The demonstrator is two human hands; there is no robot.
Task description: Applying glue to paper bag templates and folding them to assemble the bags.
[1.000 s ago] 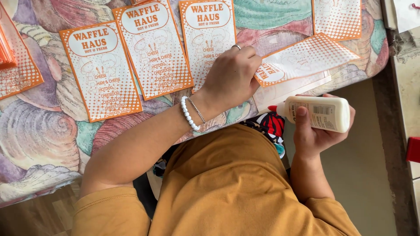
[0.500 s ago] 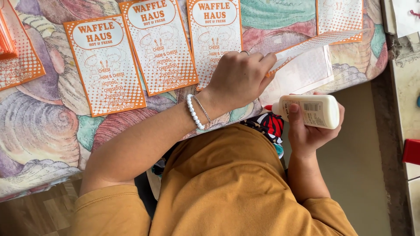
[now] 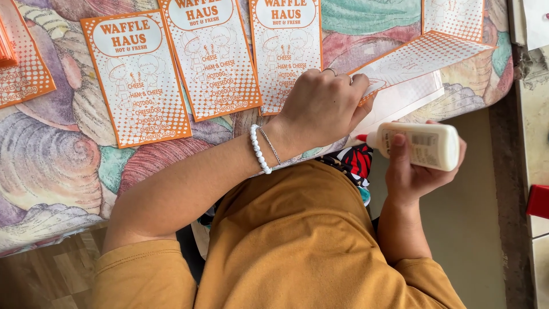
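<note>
glue bottle [image 3: 420, 145], white with a red tip, lies sideways in the right hand [image 3: 420, 171], off the near edge of the tabletop [image 3: 57, 166] and above the person's lap; its tip points left toward the left hand [image 3: 323, 109]. the right grip is wrapped around the bottle, thumb across its label. the left hand rests knuckles-up on the tabletop, its grip pinching the edge of a loose orange-and-white printed sheet [image 3: 423, 54] that lifts at an angle over a white sheet [image 3: 409, 100] beneath. a white bead bracelet [image 3: 259, 149] and a thin chain sit on the left wrist. three orange-and-white printed cards [image 3: 214, 57] lie flat in a row to the left of that hand, on a cloth with a shell pattern. another card [image 3: 26, 80] lies at the far left edge.
</note>
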